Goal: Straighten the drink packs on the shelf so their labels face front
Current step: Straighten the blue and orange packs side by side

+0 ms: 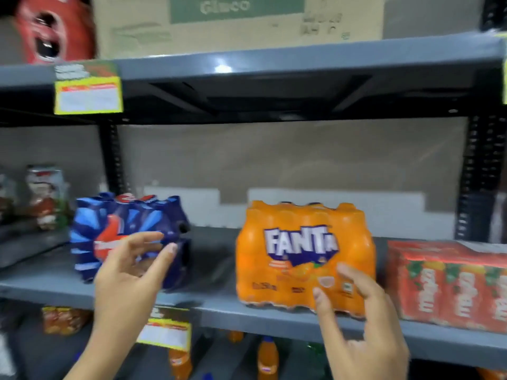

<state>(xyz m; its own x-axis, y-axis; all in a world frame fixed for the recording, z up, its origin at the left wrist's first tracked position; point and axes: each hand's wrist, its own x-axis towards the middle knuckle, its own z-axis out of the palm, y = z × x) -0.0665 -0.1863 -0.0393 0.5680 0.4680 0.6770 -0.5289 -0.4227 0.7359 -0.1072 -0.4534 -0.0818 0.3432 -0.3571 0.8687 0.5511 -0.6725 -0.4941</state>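
Observation:
An orange shrink-wrapped Fanta pack (301, 256) stands on the grey shelf (214, 303), its label facing front. To its left a dark blue drink pack (129, 231) sits turned at an angle. My left hand (129, 270) hovers open in front of the blue pack, fingers spread, holding nothing. In front of the Fanta pack's lower right corner my right hand (354, 319) is open, its fingertips close to the wrap; whether they touch it I cannot tell.
A red carton pack (450, 286) stands at the right, close to the Fanta pack. A gap of bare shelf lies between the blue and orange packs. Yellow price tags (87, 91) hang on the shelf edges. Orange bottles (267, 357) stand on the shelf below. A cardboard box (238, 23) rests above.

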